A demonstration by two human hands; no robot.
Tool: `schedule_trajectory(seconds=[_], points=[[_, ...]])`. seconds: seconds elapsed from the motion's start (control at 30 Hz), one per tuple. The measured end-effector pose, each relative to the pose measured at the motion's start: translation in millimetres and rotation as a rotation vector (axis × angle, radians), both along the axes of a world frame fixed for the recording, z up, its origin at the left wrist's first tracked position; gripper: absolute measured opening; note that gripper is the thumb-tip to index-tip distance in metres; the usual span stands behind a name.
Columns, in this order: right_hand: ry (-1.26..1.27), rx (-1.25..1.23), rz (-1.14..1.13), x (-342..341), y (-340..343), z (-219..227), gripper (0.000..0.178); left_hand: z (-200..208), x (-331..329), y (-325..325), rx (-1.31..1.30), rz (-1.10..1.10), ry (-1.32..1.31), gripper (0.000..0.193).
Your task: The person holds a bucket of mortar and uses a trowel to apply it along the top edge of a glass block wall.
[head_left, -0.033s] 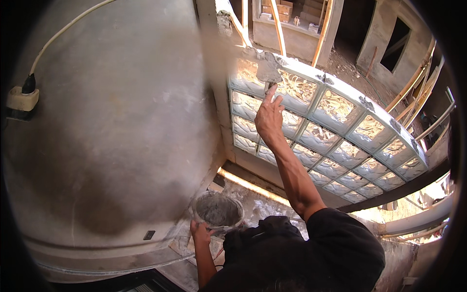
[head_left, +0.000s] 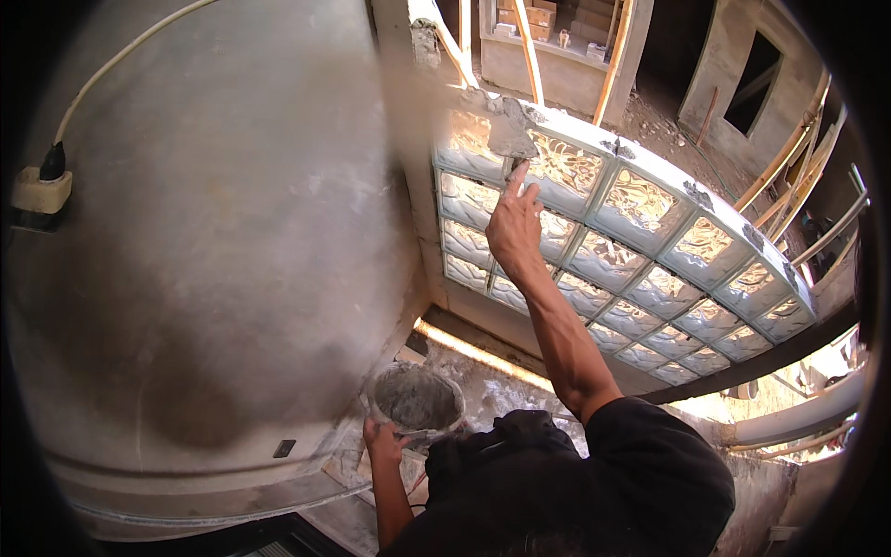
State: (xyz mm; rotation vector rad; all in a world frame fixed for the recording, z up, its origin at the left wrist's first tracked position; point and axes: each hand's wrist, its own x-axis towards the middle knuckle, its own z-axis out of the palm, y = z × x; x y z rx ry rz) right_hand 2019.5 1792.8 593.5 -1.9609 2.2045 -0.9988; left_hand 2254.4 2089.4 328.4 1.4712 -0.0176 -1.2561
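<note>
My right hand (head_left: 515, 223) is closed round the handle of a trowel (head_left: 513, 141), its index finger stretched along toward the blade. Grey mortar coats the blade, which lies at the top edge of a glass block wall (head_left: 640, 241), near its left end. Most of the handle is hidden by my fingers. Low down on the left, my left hand (head_left: 382, 440) grips the rim of a round bucket (head_left: 375, 395) by its near left side. Wet grey mortar (head_left: 419, 399) sits inside the bucket. Dabs of mortar (head_left: 698, 195) dot the top of the blocks.
A plastered wall (head_left: 251, 213) fills the left side, with a white cable and socket box (head_left: 42, 188) hanging there. Beyond the glass blocks stand wooden poles (head_left: 531, 56) and an unfinished building (head_left: 742, 84). A thick pipe (head_left: 798, 416) runs at the lower right.
</note>
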Motion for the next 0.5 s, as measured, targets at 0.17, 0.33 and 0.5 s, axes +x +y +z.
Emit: schedule_trajectory(seconds=[0.17, 0.33, 0.5], points=[[-0.134, 0.028, 0.223, -27.0, 65.0, 4.7, 0.057, 2.3, -3.4, -8.7, -0.018, -0.084, -0.009, 0.040], [-0.358, 0.157, 0.440, -74.5, 113.2, -45.6, 0.033, 26.3, -19.2, -25.0, -0.004, -0.157, -0.047, 0.034], [-0.022, 0.453, 0.696, -110.0, 144.9, -111.9, 0.032, 47.9, -20.4, -37.7, -0.114, -0.283, -0.135, 0.025]])
